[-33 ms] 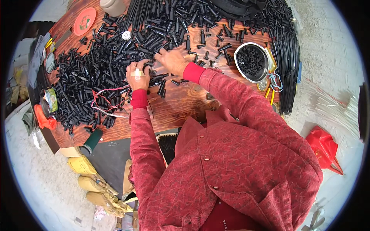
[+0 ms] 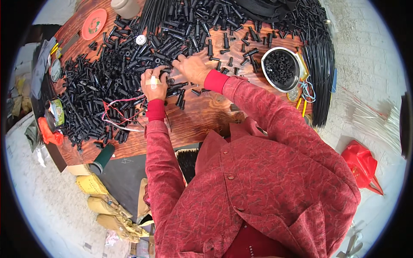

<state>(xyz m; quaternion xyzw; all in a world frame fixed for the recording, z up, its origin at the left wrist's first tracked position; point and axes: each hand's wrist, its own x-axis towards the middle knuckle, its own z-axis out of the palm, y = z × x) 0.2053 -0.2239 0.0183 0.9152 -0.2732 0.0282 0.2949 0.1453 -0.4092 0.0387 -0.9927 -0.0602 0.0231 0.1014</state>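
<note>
My left hand [image 2: 154, 87], with a pale plaster across its back, is at the right side of a large pile of black tubular plastic parts [image 2: 103, 88]. Its fingers and thumb curl inward, and whatever lies between them is hidden. Just to the right, my right hand [image 2: 193, 69] reaches in from the right with bent fingers drawn together at the pile's edge. Its fingertips meet dark parts, but what they hold cannot be made out. A few loose black tubes [image 2: 180, 98] lie below the hands on the wooden table [image 2: 202, 117].
At the right is a metal bowl [image 2: 297, 82] of small black rings, beside bundled thin black rods [image 2: 319, 81]. A red plate [image 2: 94, 24] and a beige jar [image 2: 125, 7] are at the far left. A dark green cylinder [image 2: 103, 158] overhangs the front edge; red-and-white cord [image 2: 122, 119] crosses the pile.
</note>
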